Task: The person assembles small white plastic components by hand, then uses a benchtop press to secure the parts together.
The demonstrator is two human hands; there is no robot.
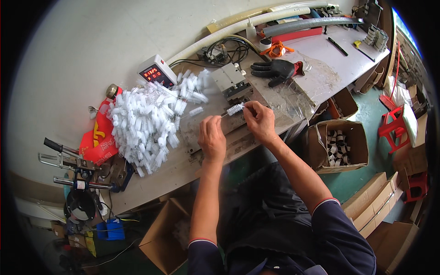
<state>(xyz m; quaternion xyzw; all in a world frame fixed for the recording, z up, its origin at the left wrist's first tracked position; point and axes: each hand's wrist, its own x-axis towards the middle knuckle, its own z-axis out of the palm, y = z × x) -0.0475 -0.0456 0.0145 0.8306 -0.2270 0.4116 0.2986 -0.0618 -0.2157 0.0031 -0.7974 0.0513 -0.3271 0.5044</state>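
A small white bottle-type brush (235, 109) lies between my two hands, in front of a metal clamping fixture (231, 82). My right hand (260, 121) pinches its bristled end between thumb and fingertips. At the other end, my left hand (212, 137) is closed by the thin wire stem and appears to grip it; the fingertips are partly hidden. Left of the fixture rises a large heap of similar white brushes (142, 123). One loose brush (196, 111) rests between that heap and my hands.
A counter box with red digits (158, 72) stands behind the heap. A black glove (275, 71) and orange cord (277, 48) lie farther right. A lever press (82, 169) is at the left. Cardboard boxes (362, 158) and a red stool (393, 130) stand on the floor.
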